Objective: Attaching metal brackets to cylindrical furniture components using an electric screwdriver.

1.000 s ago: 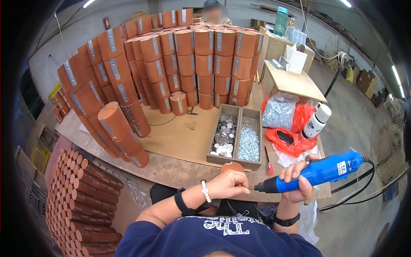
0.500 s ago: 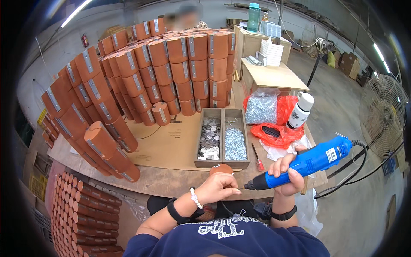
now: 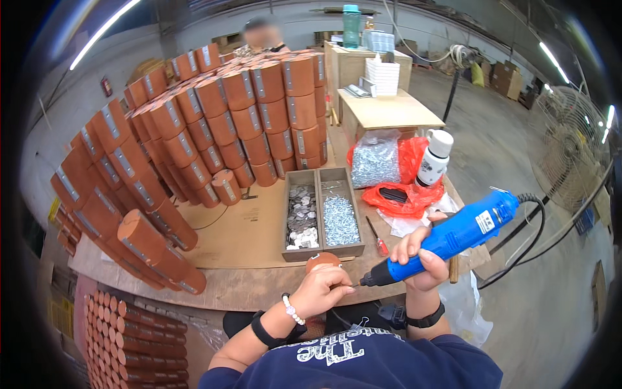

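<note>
Low centre of the frame: left hand (image 3: 321, 288) wrapped over a small brown cylinder (image 3: 322, 260) at the near edge of the desk (image 3: 259, 285), grip closed around it, fingers curled down its near side; only the rounded top of the cylinder shows above the knuckles. Right hand (image 3: 421, 256), just right of centre, grip closed tight round the body of a blue electric screwdriver (image 3: 447, 236), which slants from upper right down to lower left. Its dark tip sits just beside the left fingertips, at the side of the cylinder; whether the bit touches cannot be told. A black cord (image 3: 531, 227) loops off the tool's rear end toward the right. Just beyond the cylinder, centre frame, a two-part wooden tray (image 3: 324, 249): left part with flat grey metal pieces, right part with small silvery screws. A red-handled hand screwdriver (image 3: 376, 236) lies right of the tray. Further right, a red plastic bag (image 3: 405, 194), a clear bag of screws (image 3: 376, 159) and a white bottle (image 3: 434, 159) standing upright. Upper left and centre: a large stack of brown cylinders (image 3: 246, 123) with metal strips, piled on the desk. Lower left, more cylinders laid end-out in a carton (image 3: 129, 343). Another person (image 3: 262, 35) behind the stack, top of frame.
</note>
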Motion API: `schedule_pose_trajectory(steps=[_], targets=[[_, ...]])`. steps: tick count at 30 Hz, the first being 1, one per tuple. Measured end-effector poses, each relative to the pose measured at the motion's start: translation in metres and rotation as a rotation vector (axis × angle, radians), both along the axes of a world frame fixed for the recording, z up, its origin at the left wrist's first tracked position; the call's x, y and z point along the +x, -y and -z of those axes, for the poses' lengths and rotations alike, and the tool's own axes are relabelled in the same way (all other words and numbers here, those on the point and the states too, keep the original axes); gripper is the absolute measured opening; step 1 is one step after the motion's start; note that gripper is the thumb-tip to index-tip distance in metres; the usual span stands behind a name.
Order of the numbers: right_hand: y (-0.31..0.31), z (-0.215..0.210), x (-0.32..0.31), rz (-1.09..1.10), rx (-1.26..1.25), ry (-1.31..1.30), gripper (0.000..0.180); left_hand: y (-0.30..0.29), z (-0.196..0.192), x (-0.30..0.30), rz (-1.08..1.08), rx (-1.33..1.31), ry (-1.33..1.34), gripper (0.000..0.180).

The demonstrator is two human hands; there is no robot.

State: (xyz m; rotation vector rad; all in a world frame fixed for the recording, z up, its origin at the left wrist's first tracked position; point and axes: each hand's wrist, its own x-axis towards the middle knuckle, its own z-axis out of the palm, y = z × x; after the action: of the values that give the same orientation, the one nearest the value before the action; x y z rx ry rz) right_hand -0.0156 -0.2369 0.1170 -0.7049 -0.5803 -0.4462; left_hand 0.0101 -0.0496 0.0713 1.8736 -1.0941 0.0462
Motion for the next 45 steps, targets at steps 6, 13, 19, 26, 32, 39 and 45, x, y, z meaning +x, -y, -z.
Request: schedule_pose_trajectory(steps=[6,13,19,26,32,39,45], targets=[[0.002,0.001,-0.001,0.014,0.011,-0.019,0.058,0.004,0.002,-0.002,0.034,-0.023,-0.221,0.011],[0.008,-0.002,-0.002,0.064,0.004,-0.003,0.059,-0.001,-0.017,-0.002,-0.075,0.05,0.089,0.039],[0.016,-0.007,-0.002,0.162,0.027,0.043,0.056,-0.012,0.005,-0.001,-0.433,0.111,0.129,0.078],[0.018,-0.004,-0.003,0.212,0.057,0.035,0.054,0.014,0.036,0.005,-0.743,0.384,0.166,0.087],[0.019,-0.003,-0.003,0.149,0.01,0.056,0.057,0.003,0.035,0.016,-0.64,0.476,0.013,0.075],[0.019,0.0,-0.001,0.138,0.016,0.045,0.057,-0.026,0.018,0.02,-0.361,0.562,0.027,0.076],[0.01,-0.004,0.006,0.174,0.016,0.015,0.055,-0.007,0.028,0.001,-0.655,0.476,-0.036,0.068]])
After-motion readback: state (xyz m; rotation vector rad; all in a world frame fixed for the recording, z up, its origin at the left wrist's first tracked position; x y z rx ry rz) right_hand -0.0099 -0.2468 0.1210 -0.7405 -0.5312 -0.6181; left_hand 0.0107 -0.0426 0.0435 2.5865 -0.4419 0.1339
